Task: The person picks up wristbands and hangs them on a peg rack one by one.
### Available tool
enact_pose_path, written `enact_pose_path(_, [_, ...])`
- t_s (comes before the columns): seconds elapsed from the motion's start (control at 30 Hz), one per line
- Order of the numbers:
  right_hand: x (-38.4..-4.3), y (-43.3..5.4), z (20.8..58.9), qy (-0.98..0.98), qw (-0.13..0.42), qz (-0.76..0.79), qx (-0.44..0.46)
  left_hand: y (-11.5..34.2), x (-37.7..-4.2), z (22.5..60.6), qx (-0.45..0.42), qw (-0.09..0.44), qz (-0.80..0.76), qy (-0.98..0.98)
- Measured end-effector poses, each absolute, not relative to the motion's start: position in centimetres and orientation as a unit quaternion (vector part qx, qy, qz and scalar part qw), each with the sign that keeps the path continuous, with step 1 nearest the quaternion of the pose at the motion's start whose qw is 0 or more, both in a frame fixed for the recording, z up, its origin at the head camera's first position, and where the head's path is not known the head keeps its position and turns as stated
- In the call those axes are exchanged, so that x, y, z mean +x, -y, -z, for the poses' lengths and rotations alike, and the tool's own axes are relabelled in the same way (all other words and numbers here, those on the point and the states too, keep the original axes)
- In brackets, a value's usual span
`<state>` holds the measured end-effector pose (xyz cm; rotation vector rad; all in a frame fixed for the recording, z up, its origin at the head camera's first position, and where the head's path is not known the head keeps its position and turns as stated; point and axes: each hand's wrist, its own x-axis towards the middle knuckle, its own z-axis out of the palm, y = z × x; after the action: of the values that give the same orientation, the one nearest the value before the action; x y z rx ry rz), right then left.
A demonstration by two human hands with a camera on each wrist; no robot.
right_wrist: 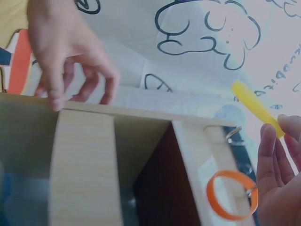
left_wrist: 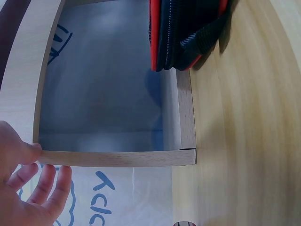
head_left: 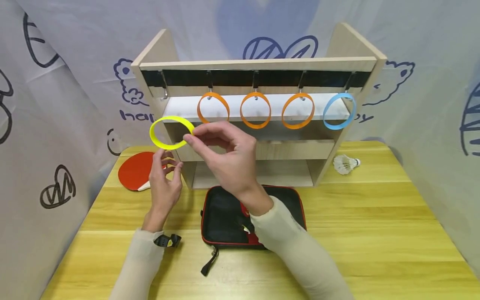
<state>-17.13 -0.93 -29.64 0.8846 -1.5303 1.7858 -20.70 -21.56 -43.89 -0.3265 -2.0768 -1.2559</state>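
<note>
My right hand (head_left: 232, 156) pinches a thin yellow ring (head_left: 172, 118) at its right edge between thumb and fingers, up in front of the wooden shelf's left side. In the right wrist view this yellow ring (right_wrist: 254, 104) appears nearly edge-on. A bare metal hook (head_left: 164, 87) is just above the ring in the head view. Lower down, my left hand (head_left: 165, 183) is at the shelf's left side panel, its fingers loosely bent. The left wrist view has the thumb (left_wrist: 30, 153) at the panel's edge, with the other fingers spread outside it.
Three orange rings (head_left: 256, 95) and a light blue ring (head_left: 339, 126) hang from hooks along the wooden shelf (head_left: 258, 64). A black case with red trim (head_left: 221, 216) lies before it. A red table-tennis bat (head_left: 135, 168) is at left, a shuttlecock (head_left: 345, 164) at right.
</note>
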Motion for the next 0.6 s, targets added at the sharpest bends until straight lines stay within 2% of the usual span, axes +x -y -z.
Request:
enact_pose_path(0.33, [-18.2, 2.5, 26.1, 0.594, 0.339, -0.656, 0.32, 21.5, -21.0, 43.9, -0.135, 0.34, 0.486, 0.793])
enact_pose_path(0.6, [-19.4, 3.3, 26.4, 0.654, 0.344, -0.619, 0.268, 21.7, -20.8, 44.0, -0.137, 0.347, 0.482, 0.792])
